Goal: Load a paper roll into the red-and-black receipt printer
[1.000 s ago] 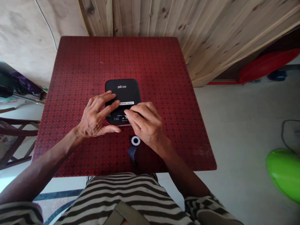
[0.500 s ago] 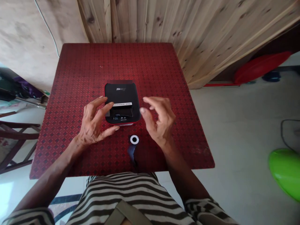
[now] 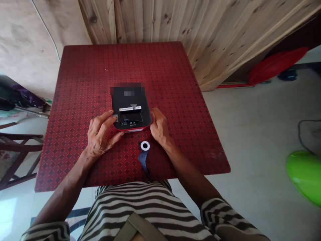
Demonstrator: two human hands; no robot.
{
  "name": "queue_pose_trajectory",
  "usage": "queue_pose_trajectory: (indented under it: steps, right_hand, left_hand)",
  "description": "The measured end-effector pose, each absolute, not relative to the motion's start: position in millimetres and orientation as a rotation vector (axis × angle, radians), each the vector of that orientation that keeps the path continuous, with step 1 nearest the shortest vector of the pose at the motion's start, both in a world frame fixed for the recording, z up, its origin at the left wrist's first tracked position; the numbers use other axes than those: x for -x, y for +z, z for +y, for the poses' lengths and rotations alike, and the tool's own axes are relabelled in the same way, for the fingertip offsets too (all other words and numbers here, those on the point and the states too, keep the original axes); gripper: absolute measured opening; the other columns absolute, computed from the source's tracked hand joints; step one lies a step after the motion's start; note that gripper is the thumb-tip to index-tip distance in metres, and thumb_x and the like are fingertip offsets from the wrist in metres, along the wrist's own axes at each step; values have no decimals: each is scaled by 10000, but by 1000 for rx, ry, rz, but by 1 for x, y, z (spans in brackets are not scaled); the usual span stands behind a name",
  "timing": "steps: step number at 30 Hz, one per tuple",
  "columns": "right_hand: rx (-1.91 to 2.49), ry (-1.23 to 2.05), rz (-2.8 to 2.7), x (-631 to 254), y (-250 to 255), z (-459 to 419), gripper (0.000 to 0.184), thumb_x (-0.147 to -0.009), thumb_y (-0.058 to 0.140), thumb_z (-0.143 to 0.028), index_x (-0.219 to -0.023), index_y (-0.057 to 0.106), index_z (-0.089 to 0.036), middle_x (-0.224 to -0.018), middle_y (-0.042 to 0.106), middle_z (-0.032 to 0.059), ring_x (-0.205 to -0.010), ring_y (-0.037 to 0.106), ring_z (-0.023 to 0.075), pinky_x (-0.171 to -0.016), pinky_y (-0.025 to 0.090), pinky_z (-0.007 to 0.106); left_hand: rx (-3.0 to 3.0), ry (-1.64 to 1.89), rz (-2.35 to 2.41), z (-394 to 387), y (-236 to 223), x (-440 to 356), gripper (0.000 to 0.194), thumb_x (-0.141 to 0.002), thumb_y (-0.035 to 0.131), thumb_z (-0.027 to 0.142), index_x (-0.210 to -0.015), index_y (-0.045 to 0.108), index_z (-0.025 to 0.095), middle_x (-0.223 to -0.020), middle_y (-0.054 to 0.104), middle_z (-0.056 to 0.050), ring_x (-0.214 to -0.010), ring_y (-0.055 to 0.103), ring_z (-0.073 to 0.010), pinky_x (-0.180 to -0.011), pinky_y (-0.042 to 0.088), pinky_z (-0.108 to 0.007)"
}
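Note:
A small black printer (image 3: pixel 130 100) with a red rim lies on the table, a dark recess and a white label strip on its upper face. My left hand (image 3: pixel 100 132) holds its left front corner, fingers on the side edge and thumb at the front. At the right edge, my right hand (image 3: pixel 159 127) grips the printer with its fingers bent against the side. Just in front of the printer sits a small roll (image 3: pixel 145 146) with a white end and a dark core. A dark blue strip (image 3: pixel 142 160) runs from the roll towards me.
The table (image 3: pixel 193 134) has a red patterned cover, with its front edge close to my body. A wooden wall (image 3: pixel 150 23) borders the far side. A wooden chair (image 3: pixel 20 150) stands at the left, and a green rounded object (image 3: pixel 304 177) is on the right.
My right hand has moved left and closed on the printer's right edge. My left hand stays at the left side, its fingers shifted slightly down along the edge.

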State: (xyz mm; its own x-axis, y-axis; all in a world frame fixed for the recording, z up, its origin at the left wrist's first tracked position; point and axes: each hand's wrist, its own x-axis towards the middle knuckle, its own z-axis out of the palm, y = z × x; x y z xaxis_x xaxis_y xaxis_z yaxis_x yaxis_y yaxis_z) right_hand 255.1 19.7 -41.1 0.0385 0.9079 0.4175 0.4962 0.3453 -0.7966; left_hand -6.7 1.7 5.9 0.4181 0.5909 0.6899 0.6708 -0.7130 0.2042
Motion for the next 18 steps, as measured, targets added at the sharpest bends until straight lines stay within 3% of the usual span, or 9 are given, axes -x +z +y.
queue_pose_trajectory:
  steps: [8, 18]
  right_hand:
    - [1292, 529, -1610, -254, -40, 20, 537, -1130, 257, -579, -907, 617, -249, -922, 686, 56, -900, 659, 199, -866, 542, 373]
    - [1258, 527, -1593, -254, -41, 19, 493, -1144, 308, -515, -1026, 690, -225, -983, 733, 67, -940, 677, 191, -876, 543, 352]
  left_hand:
    - [2542, -1118, -1155, 0, 9, 8, 645, -901, 822, 414, -1458, 545, 243, -1411, 676, -153, -1230, 705, -280, -999, 584, -397]
    - [2629, -1118, -1280, 4, 19, 14, 567, -845, 866, 484, -1316, 618, 291, -1453, 615, -133, -1276, 659, -321, -1035, 581, -509]
